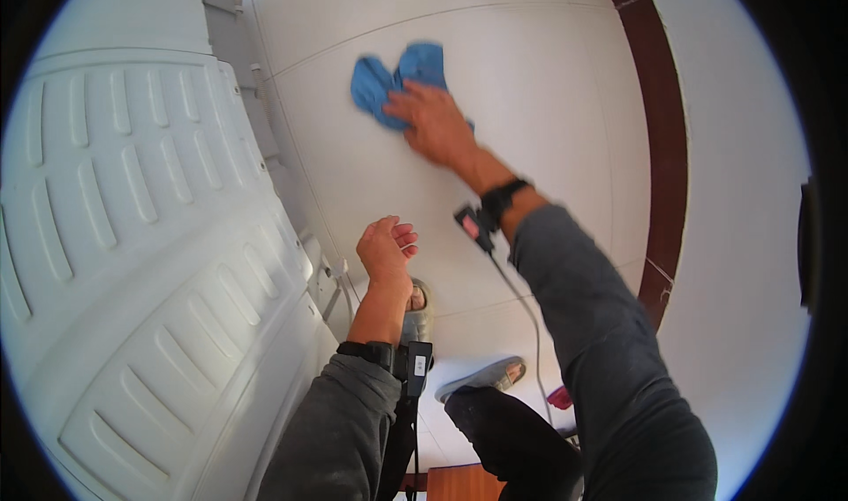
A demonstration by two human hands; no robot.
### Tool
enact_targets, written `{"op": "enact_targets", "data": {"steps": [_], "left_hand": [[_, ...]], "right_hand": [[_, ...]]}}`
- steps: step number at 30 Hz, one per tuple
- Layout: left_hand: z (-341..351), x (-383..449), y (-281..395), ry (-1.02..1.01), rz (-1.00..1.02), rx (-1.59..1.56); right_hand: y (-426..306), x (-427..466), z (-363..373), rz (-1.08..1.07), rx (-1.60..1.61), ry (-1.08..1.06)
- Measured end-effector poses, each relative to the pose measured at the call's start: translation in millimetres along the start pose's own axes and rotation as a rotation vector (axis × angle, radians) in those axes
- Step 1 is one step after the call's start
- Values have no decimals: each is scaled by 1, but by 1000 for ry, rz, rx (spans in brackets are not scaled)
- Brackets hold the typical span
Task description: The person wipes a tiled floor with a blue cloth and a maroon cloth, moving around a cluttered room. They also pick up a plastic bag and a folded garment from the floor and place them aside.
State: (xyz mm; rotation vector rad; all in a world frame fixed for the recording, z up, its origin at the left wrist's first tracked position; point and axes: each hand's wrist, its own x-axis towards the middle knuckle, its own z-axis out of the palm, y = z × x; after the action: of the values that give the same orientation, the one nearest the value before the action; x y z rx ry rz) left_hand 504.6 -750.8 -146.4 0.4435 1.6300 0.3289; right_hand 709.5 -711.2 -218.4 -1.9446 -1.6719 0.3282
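Note:
A blue cloth (424, 63) lies in loose folds at the upper middle, over the pale tiled floor (530, 103). My right hand (434, 123) is on the cloth's lower edge with its fingers spread and slightly blurred; whether they grip it I cannot tell. Lower and to the left, my left hand (387, 249) is raised with its fingers loosely curled and holds nothing. Each wrist wears a black strap with a small cabled module.
A white ribbed appliance panel (132, 189) fills the left side, with a grey corrugated hose (260, 90) beside it. A dark red baseboard (662, 143) meets the white wall (735, 203) at right. My feet in grey slippers (480, 376) stand below.

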Motion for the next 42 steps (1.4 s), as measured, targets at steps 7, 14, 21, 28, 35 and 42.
{"op": "enact_targets", "data": {"steps": [7,14,21,28,35,42], "left_hand": [[-6,-29,-37,-41,14,32],[-27,-59,-96,-112,-19,177],[-49,-96,-120,-63,-159,261],[-51,-82,-106,-114,-106,246],[-56,-78,-91,-216,-113,218],[-50,-132,-118,-233,-118,276]], "right_hand": [[-93,-235,-8,281,212,-124],[-150,-409,-2,549,371,-284],[-121,-392,-75,932,734,-646],[21,-141,-103,421,32,112],[-48,-332,-35,465,-43,-45],[-139,-480,-46,1018,453,-926]]}}
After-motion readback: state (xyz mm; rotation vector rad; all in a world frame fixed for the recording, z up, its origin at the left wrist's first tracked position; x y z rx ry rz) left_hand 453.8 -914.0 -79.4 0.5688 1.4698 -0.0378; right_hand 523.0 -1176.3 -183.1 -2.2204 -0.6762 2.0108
